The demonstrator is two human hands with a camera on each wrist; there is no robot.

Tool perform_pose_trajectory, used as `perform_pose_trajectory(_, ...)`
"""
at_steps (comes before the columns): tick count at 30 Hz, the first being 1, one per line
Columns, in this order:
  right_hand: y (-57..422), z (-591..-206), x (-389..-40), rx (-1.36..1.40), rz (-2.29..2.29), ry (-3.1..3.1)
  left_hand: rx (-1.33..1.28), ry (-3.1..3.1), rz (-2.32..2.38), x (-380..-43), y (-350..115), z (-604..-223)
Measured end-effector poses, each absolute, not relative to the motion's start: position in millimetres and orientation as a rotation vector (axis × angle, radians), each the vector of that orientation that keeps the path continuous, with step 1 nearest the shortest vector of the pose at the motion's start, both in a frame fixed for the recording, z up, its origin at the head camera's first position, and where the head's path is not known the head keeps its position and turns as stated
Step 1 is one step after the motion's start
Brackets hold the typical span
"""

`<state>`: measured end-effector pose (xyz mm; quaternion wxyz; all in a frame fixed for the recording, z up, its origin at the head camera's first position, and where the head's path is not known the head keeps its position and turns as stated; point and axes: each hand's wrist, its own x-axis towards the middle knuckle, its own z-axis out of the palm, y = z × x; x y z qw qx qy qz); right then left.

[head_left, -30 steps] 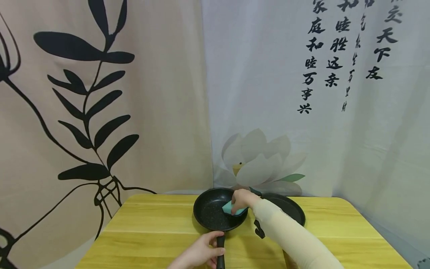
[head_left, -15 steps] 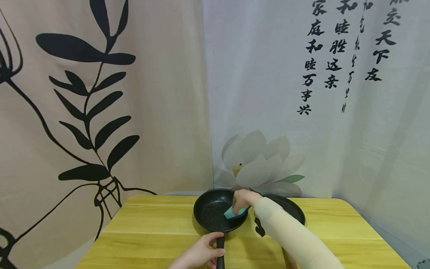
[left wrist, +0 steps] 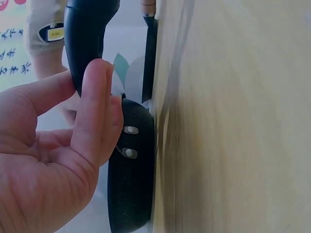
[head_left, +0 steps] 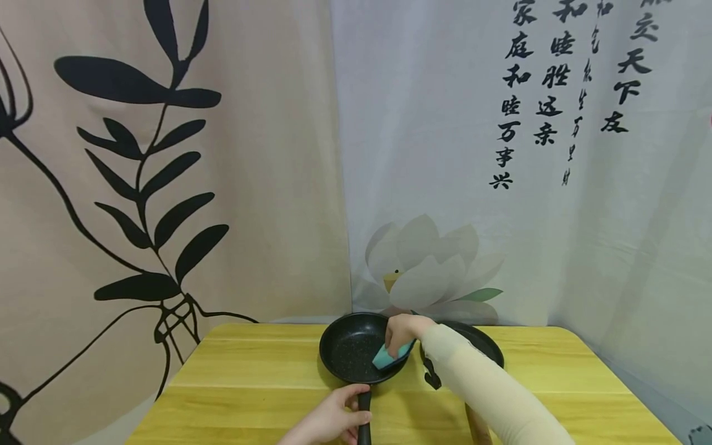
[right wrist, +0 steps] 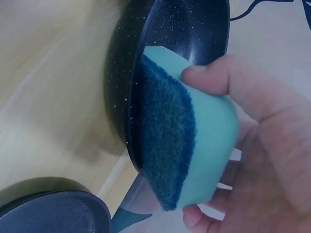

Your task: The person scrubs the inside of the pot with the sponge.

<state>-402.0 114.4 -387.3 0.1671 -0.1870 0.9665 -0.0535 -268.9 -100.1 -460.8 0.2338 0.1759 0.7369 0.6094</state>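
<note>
A black speckled frying pan (head_left: pixel 347 349) sits on the wooden table with its handle toward me. My left hand (head_left: pixel 334 413) grips that handle (left wrist: pixel 87 41) between thumb and fingers, as the left wrist view shows close up. In my right hand (head_left: pixel 405 330) is a sponge (right wrist: pixel 211 141), pale green with a dark blue scouring layer. Thumb and fingers pinch it from both sides. The blue layer lies against the pan's right rim, partly over the edge, in the right wrist view.
A second, flatter black pan (head_left: pixel 484 343) lies to the right, partly behind the right forearm; its wooden handle (head_left: pixel 477 425) points toward me. The yellow wooden table (head_left: pixel 250 371) ends at a printed curtain (head_left: pixel 278 185) behind.
The sponge in my right hand has slid slightly right and toward me, from inside the pan to its right rim. My left hand keeps its grip on the handle.
</note>
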Motion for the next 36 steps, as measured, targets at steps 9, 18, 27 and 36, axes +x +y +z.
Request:
perform_pose_trajectory(9,116.3,-385.7,-400.6,-0.561,-0.170,2.697,0.484,2.017,1.674,-269.5,-100.7,-461.5)
perform_pose_trajectory(18,117.5,-384.9,-398.9,-0.561,-0.230,2.656,0.486,2.014,1.681,-269.8,-100.4,-462.4)
perform_pose_trajectory(27,118.3,-385.7,-396.4,-0.572,-0.270,2.634,0.494,1.994,1.688,-269.3,-101.0,-462.7)
perform_pose_trajectory(36,117.7,-385.6,-398.1,-0.597,-0.279,2.604,0.490,1.983,1.703,-269.2,-101.6,-461.1)
